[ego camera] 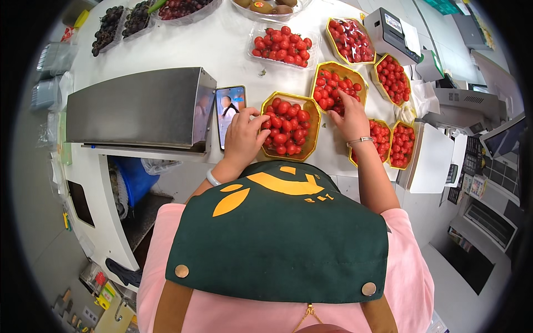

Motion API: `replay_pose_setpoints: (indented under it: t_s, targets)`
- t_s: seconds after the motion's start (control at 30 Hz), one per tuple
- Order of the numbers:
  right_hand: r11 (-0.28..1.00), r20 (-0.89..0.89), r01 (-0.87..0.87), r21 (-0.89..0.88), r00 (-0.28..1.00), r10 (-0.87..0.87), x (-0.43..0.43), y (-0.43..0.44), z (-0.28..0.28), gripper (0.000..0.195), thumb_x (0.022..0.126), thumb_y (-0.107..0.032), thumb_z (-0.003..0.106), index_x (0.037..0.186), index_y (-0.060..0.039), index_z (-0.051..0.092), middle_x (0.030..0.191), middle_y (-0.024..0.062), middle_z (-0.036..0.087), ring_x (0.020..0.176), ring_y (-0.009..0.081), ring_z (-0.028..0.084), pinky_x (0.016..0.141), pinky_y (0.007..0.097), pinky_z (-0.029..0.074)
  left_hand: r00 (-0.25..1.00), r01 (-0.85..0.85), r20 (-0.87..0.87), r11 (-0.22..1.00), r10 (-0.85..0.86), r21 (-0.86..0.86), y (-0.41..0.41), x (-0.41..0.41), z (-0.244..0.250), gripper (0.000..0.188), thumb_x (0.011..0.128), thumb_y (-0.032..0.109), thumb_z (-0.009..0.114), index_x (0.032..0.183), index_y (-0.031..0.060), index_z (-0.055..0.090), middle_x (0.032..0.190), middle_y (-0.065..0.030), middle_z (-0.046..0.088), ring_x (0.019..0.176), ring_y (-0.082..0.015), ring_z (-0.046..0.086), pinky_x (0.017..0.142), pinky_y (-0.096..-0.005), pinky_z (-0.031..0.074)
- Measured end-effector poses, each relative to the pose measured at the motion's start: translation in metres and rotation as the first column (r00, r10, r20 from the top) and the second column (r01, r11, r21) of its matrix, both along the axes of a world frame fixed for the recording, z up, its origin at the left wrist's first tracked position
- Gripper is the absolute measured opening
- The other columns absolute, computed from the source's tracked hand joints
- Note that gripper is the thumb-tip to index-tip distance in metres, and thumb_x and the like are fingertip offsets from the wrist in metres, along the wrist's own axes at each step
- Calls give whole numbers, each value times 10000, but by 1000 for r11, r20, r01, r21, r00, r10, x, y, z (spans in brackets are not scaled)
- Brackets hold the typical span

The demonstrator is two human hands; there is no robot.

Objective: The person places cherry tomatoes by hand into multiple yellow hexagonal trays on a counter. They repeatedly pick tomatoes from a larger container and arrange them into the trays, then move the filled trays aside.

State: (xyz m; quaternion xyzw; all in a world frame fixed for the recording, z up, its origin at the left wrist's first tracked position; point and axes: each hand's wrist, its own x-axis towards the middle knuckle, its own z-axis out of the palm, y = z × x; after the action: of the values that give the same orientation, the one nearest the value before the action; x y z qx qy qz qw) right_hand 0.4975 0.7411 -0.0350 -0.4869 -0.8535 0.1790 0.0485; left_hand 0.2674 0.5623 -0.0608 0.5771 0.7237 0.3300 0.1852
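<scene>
My left hand (pixel 243 135) is at the left rim of a gold-edged tray of cherry tomatoes (pixel 287 127), its fingertips at a tomato on that side. My right hand (pixel 349 116) reaches over the near side of a second gold-edged tray (pixel 356 81), fingertips among its cherry tomatoes; whether it grips one is hidden. Behind them stands a clear plastic box of cherry tomatoes (pixel 283 45). A film-wrapped tray of tomatoes (pixel 352 41) lies at the back right, and another gold-edged tray (pixel 392 79) beside it. Two smaller trays (pixel 379 139) (pixel 402 145) sit right of my right wrist.
A steel housing (pixel 133 108) stands at the left, with a lit smartphone (pixel 230 112) against its right end. Black grapes (pixel 109 29) and a clear box of kiwis (pixel 270 10) are at the back. A label printer (pixel 389 35) stands at the back right.
</scene>
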Motion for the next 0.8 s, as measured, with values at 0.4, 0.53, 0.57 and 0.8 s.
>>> replay_pose_setpoints:
  t_s: [0.4,0.53,0.57,0.8]
  targets:
    - [992,-58,-130,-7,990,129,-26,22,-27,460,807,-298,705,1240,-183,602,1336,146,483,1111,374,535,946,433,466,986,164,-1,986,-164,9,10,1,1,259,758,109,710,1015,99,684,927,-52,567,893,-270,552,779,-371,467]
    - [987,-45,-141,-73,989,138,-28,26,-17,320,807,-257,693,1112,-164,667,1228,117,529,1021,350,563,909,422,477,991,94,99,996,-94,6,17,1,6,215,791,120,683,1005,103,684,931,-53,599,910,-266,561,793,-383,466]
    - [987,-35,-151,-61,988,149,-29,26,-16,293,804,-244,690,1084,-160,676,1199,110,539,993,344,572,900,419,479,991,62,119,998,-62,3,20,1,5,203,800,125,676,1002,106,683,936,-54,604,917,-266,563,802,-390,465]
    - [963,-14,-250,-97,968,250,-27,30,-15,286,744,-172,711,1029,-188,696,1117,86,590,914,324,602,855,404,500,962,160,-223,987,-155,5,58,14,1,231,799,111,652,1027,124,684,1010,-23,643,926,-249,570,845,-386,432]
